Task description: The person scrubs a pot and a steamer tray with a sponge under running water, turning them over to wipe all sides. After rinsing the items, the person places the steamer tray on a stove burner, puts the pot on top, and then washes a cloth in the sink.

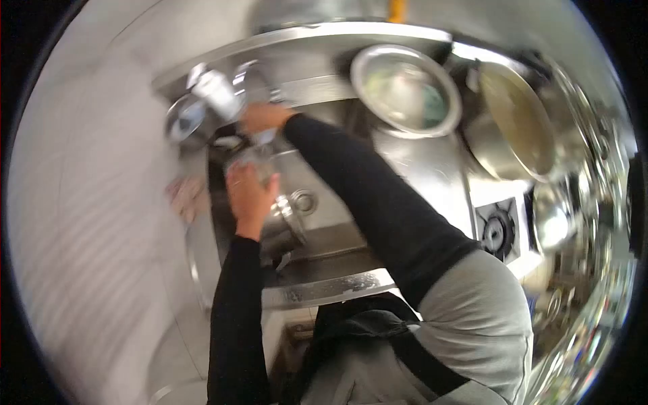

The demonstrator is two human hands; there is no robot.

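Over the left side of a steel sink (331,209), my left hand (250,196) reaches forward with its fingers stretched out and the thumb apart. Just below and right of it, a metal pot (282,233) lies tilted in the basin. My right hand (265,120) is at the sink's far left corner, smeared by motion, and its fingers are hidden. Close to it are a shiny round metal piece (253,81), a bright metal container (216,91) and a steel bowl (189,121). Something pale and blurred between the hands cannot be made out.
A wide steel basin (449,121) with blurred contents stands on the counter right of the sink. Beyond it is a large pot (486,142) of pale brownish liquid, near a gas burner (497,231). A crumpled pinkish cloth (187,198) lies at the sink's left edge.
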